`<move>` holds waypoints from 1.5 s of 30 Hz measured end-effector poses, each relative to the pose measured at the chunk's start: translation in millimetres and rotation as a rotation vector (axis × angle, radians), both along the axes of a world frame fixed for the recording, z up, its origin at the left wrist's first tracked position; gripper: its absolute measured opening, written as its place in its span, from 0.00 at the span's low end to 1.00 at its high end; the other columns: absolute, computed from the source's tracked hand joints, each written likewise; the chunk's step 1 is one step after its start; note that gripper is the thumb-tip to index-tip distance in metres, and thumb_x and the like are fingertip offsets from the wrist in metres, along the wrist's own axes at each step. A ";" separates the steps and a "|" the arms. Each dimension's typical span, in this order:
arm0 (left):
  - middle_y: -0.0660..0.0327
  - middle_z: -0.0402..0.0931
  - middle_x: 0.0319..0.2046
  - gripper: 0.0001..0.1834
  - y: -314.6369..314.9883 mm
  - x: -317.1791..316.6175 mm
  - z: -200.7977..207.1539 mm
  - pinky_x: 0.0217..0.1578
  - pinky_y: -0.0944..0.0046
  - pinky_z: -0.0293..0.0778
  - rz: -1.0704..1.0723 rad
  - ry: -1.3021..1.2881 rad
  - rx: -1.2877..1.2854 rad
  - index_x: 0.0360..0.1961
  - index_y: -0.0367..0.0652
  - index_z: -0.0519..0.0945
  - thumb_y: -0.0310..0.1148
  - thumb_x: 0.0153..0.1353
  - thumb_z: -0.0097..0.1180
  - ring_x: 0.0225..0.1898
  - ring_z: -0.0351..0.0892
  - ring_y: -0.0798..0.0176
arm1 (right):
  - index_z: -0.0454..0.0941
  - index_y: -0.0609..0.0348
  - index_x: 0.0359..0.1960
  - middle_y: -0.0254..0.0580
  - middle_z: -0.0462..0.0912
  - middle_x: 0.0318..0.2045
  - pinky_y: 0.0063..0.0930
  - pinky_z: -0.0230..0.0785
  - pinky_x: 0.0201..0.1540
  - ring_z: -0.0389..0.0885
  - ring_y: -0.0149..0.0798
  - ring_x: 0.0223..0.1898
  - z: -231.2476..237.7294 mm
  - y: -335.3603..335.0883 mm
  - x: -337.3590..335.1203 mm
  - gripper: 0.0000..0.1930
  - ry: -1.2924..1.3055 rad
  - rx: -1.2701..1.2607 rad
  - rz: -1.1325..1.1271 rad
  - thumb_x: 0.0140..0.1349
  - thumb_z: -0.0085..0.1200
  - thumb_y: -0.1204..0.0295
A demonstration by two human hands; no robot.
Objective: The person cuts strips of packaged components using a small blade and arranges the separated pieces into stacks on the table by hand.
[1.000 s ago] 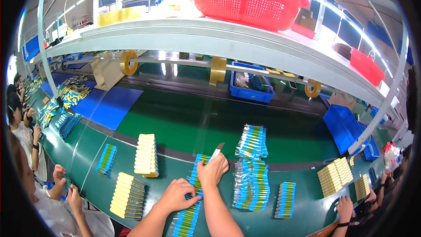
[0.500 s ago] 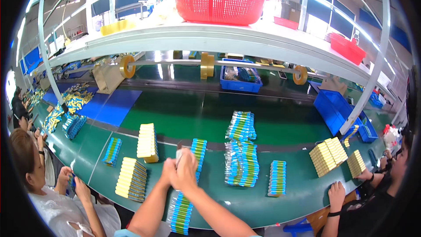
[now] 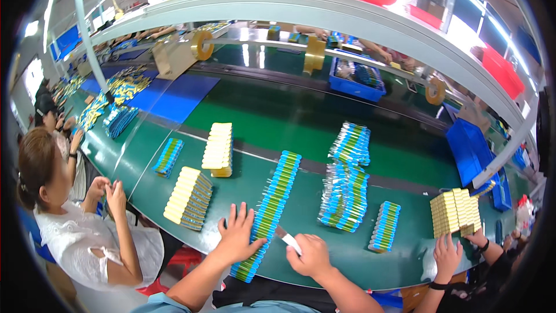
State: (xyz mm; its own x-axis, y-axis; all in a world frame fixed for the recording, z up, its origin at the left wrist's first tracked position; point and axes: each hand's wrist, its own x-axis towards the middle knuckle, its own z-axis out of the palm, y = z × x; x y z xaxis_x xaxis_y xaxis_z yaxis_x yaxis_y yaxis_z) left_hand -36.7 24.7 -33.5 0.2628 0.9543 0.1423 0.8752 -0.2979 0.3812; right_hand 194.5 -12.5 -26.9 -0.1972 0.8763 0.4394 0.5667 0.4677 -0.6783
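Observation:
A long slanting row of slim blue-and-green pieces (image 3: 271, 211) lies on the green table in front of me; thin silvery ends stick out along its left side. My left hand (image 3: 237, 236) is spread beside the row's left edge, its thumb reaching over the pieces. On the row's other side, my right hand (image 3: 311, 257) is closed round the white handle of a small knife (image 3: 288, 239), whose short metal blade points at the row's right edge. What exactly the pieces are, I cannot make out.
Yellow stacks (image 3: 188, 198) stand left of the row; blue-and-green bundles (image 3: 346, 194) lie to the right. A white shelf beam (image 3: 289, 4) crosses above. Co-workers sit on both sides; one co-worker's hand (image 3: 447, 255) is near a yellow stack (image 3: 454, 211). Blue bins (image 3: 468, 149) stand far right.
My hands were together above the row and have parted: the left has opened and come down at the row, the right has moved right with the knife. The whole view has shifted.

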 end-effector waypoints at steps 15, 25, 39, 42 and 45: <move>0.57 0.74 0.51 0.43 -4.6 -22.2 -2.6 0.48 0.68 0.78 -0.144 -1.360 -0.756 0.70 0.42 0.60 0.14 0.54 0.67 0.46 0.77 0.69 | 0.70 0.58 0.23 0.47 0.71 0.18 0.45 0.64 0.26 0.73 0.54 0.21 -12.8 -1.1 12.2 0.11 0.028 0.041 -0.008 0.59 0.55 0.67; 0.60 0.82 0.39 0.36 -29.0 -8.5 46.8 0.43 0.68 0.77 -0.197 -0.745 -0.508 0.69 0.40 0.64 0.21 0.59 0.61 0.38 0.81 0.70 | 0.71 0.61 0.27 0.49 0.74 0.19 0.46 0.66 0.27 0.74 0.55 0.21 -18.7 -4.9 16.6 0.13 0.058 0.030 -0.053 0.61 0.57 0.65; 0.56 0.81 0.41 0.40 -33.8 0.3 26.2 0.50 0.61 0.77 -0.375 -0.967 -0.552 0.74 0.43 0.55 0.19 0.64 0.57 0.40 0.82 0.63 | 0.71 0.62 0.32 0.40 0.81 0.21 0.34 0.71 0.26 0.81 0.39 0.23 -24.1 -15.9 8.1 0.20 0.246 -0.221 0.005 0.55 0.71 0.64; 0.54 0.80 0.44 0.42 -32.9 -3.3 24.1 0.46 0.62 0.78 -0.321 -0.969 -0.553 0.76 0.44 0.53 0.19 0.64 0.57 0.38 0.81 0.64 | 0.71 0.61 0.30 0.40 0.80 0.20 0.35 0.70 0.25 0.79 0.42 0.21 -21.2 -11.9 13.1 0.17 0.233 -0.182 0.041 0.56 0.69 0.65; 0.53 0.79 0.46 0.45 -31.3 -11.4 31.6 0.42 0.64 0.79 -0.217 -0.729 -0.506 0.77 0.46 0.50 0.19 0.62 0.57 0.35 0.81 0.65 | 0.73 0.59 0.28 0.43 0.79 0.19 0.38 0.69 0.26 0.78 0.48 0.20 -21.3 -6.0 23.9 0.14 0.134 0.086 0.106 0.57 0.66 0.66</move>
